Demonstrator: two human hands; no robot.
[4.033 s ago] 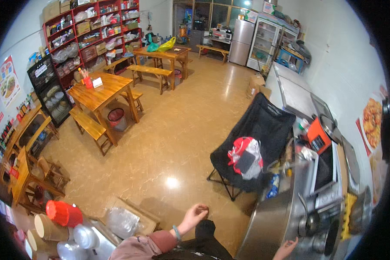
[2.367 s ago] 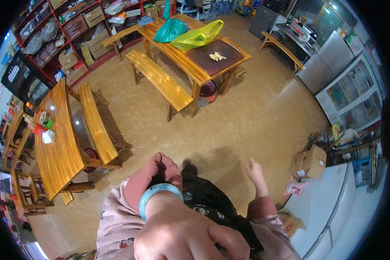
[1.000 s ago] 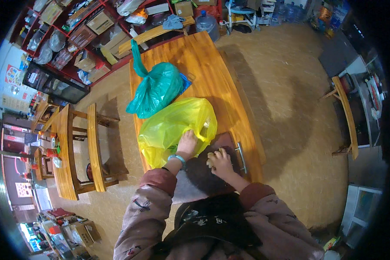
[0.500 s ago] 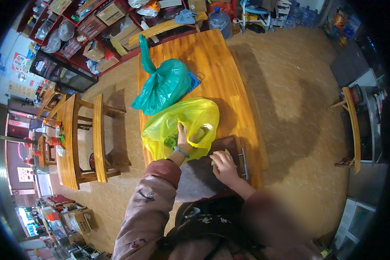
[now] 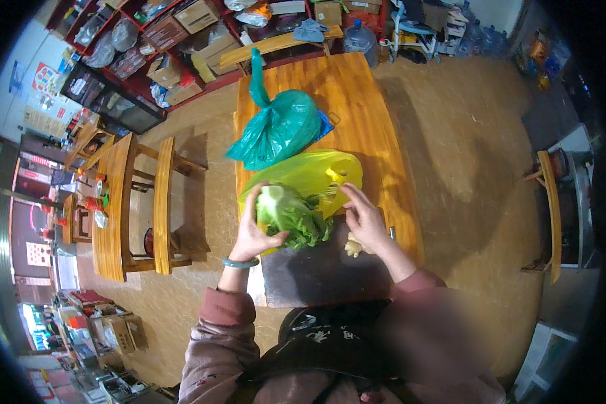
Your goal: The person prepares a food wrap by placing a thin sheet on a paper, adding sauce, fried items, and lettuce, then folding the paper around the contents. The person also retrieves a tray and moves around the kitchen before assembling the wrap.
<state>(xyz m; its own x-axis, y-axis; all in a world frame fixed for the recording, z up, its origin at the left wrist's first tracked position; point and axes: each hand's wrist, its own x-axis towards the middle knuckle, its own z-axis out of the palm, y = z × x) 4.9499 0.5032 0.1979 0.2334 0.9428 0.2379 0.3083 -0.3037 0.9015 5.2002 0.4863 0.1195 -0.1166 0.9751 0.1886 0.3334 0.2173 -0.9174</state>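
A head of leafy green lettuce [image 5: 293, 217], pale at its base, is gripped in my left hand [image 5: 250, 232], thumb and fingers curved round its left side. It is over the near edge of a thin yellow plastic bag [image 5: 296, 167] and the dark cutting board [image 5: 316, 279]. My right hand [image 5: 366, 219] is right of the lettuce, its fingers stretched out and apart, fingertips at the bag's right side. Under that hand a knobbly piece of ginger [image 5: 351, 246] lies on the board, partly covered. What else the bag holds is hidden.
A knotted green plastic bag [image 5: 284, 128] stands on the wooden table [image 5: 350, 87] behind the yellow one, with a blue flat thing [image 5: 324, 124] at its right. A bench [image 5: 165, 209] and another table [image 5: 114, 215] are to the left. Shelves with boxes line the back.
My left hand has come out of the yellow bag with the lettuce. My right hand has let go of the ginger on the board and moved up toward the bag, which has flattened.
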